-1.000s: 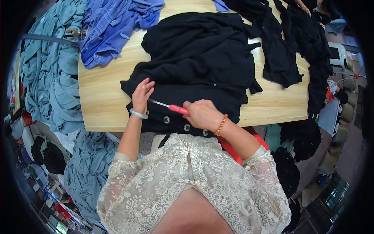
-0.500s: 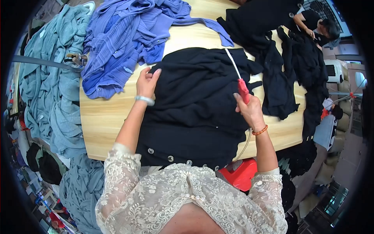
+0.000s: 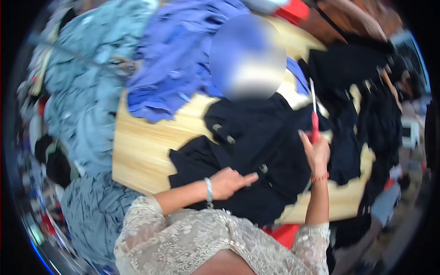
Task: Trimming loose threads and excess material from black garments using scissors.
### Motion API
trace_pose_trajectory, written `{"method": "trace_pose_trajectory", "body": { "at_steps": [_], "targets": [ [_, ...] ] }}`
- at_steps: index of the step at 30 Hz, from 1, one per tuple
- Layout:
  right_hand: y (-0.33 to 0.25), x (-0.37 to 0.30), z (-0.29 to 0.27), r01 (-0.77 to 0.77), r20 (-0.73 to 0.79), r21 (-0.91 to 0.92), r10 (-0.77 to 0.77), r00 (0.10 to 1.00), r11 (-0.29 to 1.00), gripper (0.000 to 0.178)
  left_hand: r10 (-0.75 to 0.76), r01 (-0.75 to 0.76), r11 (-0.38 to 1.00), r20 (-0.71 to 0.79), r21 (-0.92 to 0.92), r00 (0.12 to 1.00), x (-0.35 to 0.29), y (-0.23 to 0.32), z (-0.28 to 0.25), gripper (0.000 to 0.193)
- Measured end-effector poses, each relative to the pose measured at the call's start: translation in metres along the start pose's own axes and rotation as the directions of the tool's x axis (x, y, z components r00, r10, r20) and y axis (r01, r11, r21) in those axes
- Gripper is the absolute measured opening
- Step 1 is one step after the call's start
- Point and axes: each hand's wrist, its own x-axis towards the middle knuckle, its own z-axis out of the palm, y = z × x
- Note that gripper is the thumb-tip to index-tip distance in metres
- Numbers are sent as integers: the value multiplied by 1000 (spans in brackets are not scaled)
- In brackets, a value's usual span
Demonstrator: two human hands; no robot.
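Observation:
A black knit garment point(image 3: 293, 160) with pale round buttons lies rumpled on the light wooden table in front of me. My left hand point(image 3: 231, 182) rests low on it, index finger stretched out beside one button, the other fingers partly curled; I see nothing in it. My right hand point(image 3: 316, 153) is wrapped round the red handle of a tool with a long thin pale rod point(image 3: 314, 97), held upright over the garment's right side. The whole picture is smeared by motion.
Purple garments point(image 3: 174, 59) heap at the back left of the table point(image 3: 137, 151). Light teal garments point(image 3: 87, 91) hang along the left. More black garments point(image 3: 348, 73) lie at the right. Other people's arms point(image 3: 362, 18) show at the far right. A round blurred patch covers the top middle.
The black garment has been turned over or refolded, its buttons now facing up at the middle. My left hand has moved down and right across it. The view has shifted.

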Motion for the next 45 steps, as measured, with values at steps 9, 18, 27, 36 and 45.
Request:
{"method": "trace_pose_trajectory", "body": {
  "at_steps": [9, 18, 27, 36, 45],
  "targets": [
    [50, 50, 74, -42, -23, -424, 35, 999, 905, 67, 3, 76, 941, -233, 329, 973, -2, 9, 84, 26],
    [170, 71, 30, 278, -221, -209, -322, 921, 938, 56, 146, -4, 967, -545, 253, 826, -16, 49, -34, 24],
    [116, 7, 6, -59, -87, -79, 52, 995, 995, 51, -5, 56, 987, -322, 152, 947, -72, 92, -13, 35],
    [39, -12, 46, -76, -75, -277, 57, 996, 958, 75, 138, -139, 990, 37, 9, 990, -79, 133, 29, 34],
    [96, 6, 39, 90, -35, -260, -103, 994, 961, 27, -69, 97, 987, -208, 125, 976, -111, 111, -2, 36]
  ]
}}
